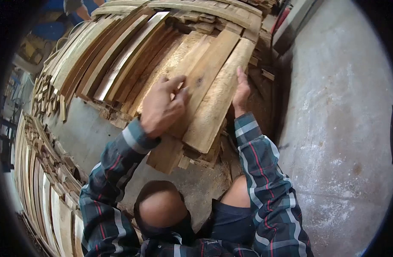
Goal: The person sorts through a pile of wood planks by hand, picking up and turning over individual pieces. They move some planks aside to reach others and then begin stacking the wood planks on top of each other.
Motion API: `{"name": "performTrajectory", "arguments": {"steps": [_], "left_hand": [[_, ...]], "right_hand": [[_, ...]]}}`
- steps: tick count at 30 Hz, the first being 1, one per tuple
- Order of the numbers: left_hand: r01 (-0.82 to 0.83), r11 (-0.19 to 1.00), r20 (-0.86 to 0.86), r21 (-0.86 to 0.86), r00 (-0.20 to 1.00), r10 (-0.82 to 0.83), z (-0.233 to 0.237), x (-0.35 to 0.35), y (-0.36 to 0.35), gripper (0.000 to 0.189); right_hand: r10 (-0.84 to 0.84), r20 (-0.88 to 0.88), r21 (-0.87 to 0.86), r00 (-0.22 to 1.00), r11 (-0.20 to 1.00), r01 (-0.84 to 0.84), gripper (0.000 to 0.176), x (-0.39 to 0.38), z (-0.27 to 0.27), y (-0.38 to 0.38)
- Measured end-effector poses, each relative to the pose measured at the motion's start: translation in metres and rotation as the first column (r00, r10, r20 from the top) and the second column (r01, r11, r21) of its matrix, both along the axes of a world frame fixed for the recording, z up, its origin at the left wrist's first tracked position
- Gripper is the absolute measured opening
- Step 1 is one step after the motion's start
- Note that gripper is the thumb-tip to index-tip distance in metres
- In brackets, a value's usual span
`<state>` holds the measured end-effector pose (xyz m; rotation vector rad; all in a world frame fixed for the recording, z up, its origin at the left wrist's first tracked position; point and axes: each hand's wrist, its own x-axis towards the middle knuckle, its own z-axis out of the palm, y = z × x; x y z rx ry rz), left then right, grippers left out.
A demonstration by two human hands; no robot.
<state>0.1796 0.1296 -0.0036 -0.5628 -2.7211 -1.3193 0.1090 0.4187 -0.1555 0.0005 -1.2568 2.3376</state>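
Observation:
A pale, rough-faced board (220, 98) lies on top of the wood stack, its near end toward my knees. My right hand (241, 92) rests against its right edge, fingers stretched out along the side. Left of it is a smoother brown board (205, 77) with a dark knot. My left hand (164, 105) is over the boards at the left, fingers bent and slightly apart, with nothing seen in them. Beneath, another plank end (165, 154) juts out toward me.
Long planks (119, 55) lie side by side at the upper left. A second wood pile (46, 188) stands at the lower left. The concrete wall or floor surface (342, 128) fills the right. Part of another person (78, 8) shows at the top left.

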Motion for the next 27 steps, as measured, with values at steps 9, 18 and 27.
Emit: {"name": "performTrajectory", "arguments": {"steps": [9, 18, 27], "left_hand": [[-0.199, 0.946, -0.319, -0.256, 0.941, 0.112, 0.008, -0.026, -0.029, 0.038], [-0.503, 0.625, -0.208, -0.597, 0.850, 0.485, 0.019, -0.090, -0.141, 0.093], [-0.571, 0.675, -0.688, -0.468, 0.714, 0.127, -0.007, -0.095, -0.162, 0.036]], "right_hand": [[0.057, 0.168, -0.025, 0.984, 0.998, -0.054, 0.052, 0.035, 0.078, -0.057], [-0.005, 0.161, 0.034, 0.987, 0.999, 0.000, 0.055, 0.029, 0.059, -0.048], [-0.022, 0.123, 0.171, 0.992, 0.985, 0.001, 0.048, 0.036, 0.064, -0.037]]}}
